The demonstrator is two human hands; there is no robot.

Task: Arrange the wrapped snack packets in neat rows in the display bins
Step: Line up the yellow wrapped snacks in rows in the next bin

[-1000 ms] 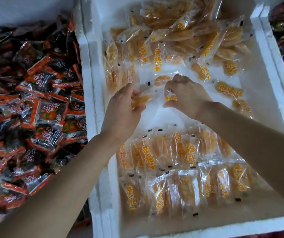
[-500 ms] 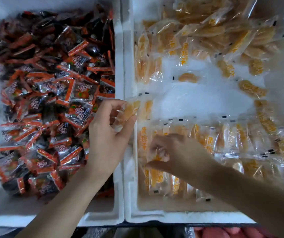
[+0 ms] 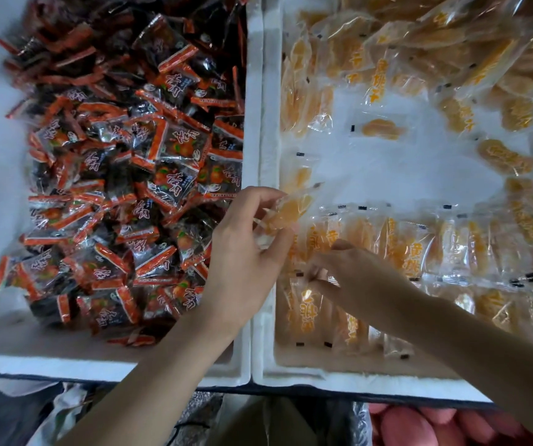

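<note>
Right bin [image 3: 355, 381]: white foam; two near rows [image 3: 416, 249] of yellow packets, loose ones behind.
Left bin [image 3: 97, 368]: red-black packets, heaped.
Left grip [image 3: 242, 262]: clamped on one held packet [image 3: 290, 207], above the bins' shared wall.
Right grip [image 3: 364, 275]: fingers curled at the near rows; blurred, closure cannot be told.

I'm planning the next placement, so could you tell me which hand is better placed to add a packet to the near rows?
Probably the left hand: it pinches a yellow peach packet just above the rows' left end. The right hand is lower and seems to pinch a row packet lying there.
</note>
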